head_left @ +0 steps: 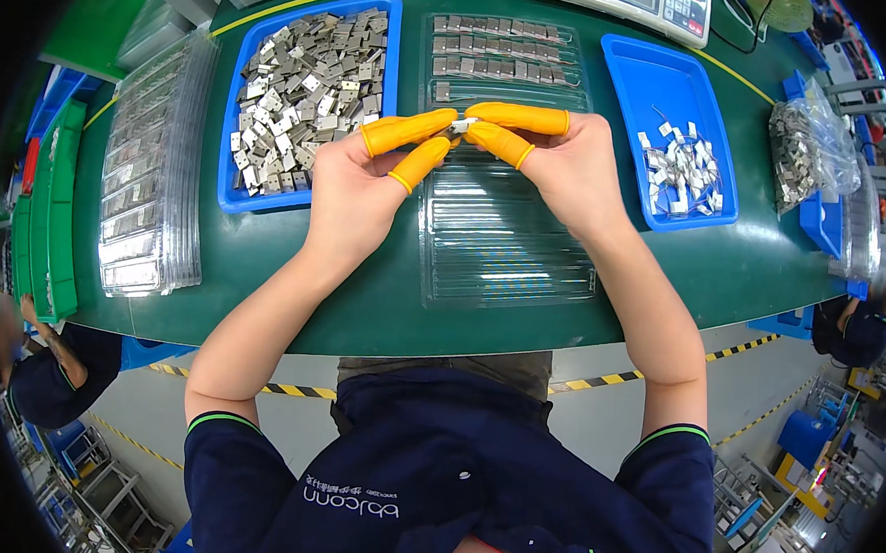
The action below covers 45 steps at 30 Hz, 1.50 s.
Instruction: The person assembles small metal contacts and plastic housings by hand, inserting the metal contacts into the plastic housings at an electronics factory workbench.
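Note:
Both my hands meet above a clear plastic tray [505,235], with yellow covers on the thumbs and some fingers. Between the fingertips sits a small silvery-white metal part [462,125]. My left hand [368,172] pinches it from the left, and my right hand [564,163] pinches it from the right. Whether it is one piece or two joined ones is hidden by the fingers. Rows of similar small metal parts [500,47] fill the far slots of the tray; its nearer slots show no parts.
A blue bin [394,59] heaped with metal pieces stands at left, beside stacked clear trays [158,171]. On the right, another blue bin [664,73] holds small white parts with thin wires. A scale [617,7] and a bag of parts [800,155] lie beyond. Other people work at both sides.

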Motion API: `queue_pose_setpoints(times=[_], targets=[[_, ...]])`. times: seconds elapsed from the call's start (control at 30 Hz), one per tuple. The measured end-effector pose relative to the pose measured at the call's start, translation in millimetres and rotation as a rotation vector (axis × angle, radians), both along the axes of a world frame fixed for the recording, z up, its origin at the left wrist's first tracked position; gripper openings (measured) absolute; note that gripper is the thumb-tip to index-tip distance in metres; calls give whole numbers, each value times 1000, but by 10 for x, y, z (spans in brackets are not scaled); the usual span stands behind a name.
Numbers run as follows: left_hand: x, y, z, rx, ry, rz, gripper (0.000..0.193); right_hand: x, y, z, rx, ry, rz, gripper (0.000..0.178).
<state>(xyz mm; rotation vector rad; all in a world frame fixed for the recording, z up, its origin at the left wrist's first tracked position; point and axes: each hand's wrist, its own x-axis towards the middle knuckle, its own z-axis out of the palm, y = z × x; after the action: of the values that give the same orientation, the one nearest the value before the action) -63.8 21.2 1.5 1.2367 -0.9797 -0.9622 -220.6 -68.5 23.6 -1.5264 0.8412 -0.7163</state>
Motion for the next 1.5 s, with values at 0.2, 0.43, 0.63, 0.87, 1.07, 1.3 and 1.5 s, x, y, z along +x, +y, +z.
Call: queue_pose_setpoints(times=[0.2,0.43,0.63,0.87,1.07,1.3,1.5], targets=[[41,3,41,82,-111,-11,26,-41,-41,73,-20,151,58,22],[175,-3,142,44,-178,-196,18,-113,-144,15,249,-33,313,13],[275,-3,135,81,-95,-376,18,-96,-72,58,320,-78,386,17],[220,-15,150,51,-127,-265,16,-56,-1,73,-15,-60,258,15],[-74,27,69,93,-299,-13,34,-65,-270,61,-273,51,25,14],[-325,183,-87,-189,-1064,-187,47,134,-435,-164,-1075,433,-100,16],[-373,213,-162,-143,-1226,-301,37,231,-369,-239,-1114,483,-33,12]])
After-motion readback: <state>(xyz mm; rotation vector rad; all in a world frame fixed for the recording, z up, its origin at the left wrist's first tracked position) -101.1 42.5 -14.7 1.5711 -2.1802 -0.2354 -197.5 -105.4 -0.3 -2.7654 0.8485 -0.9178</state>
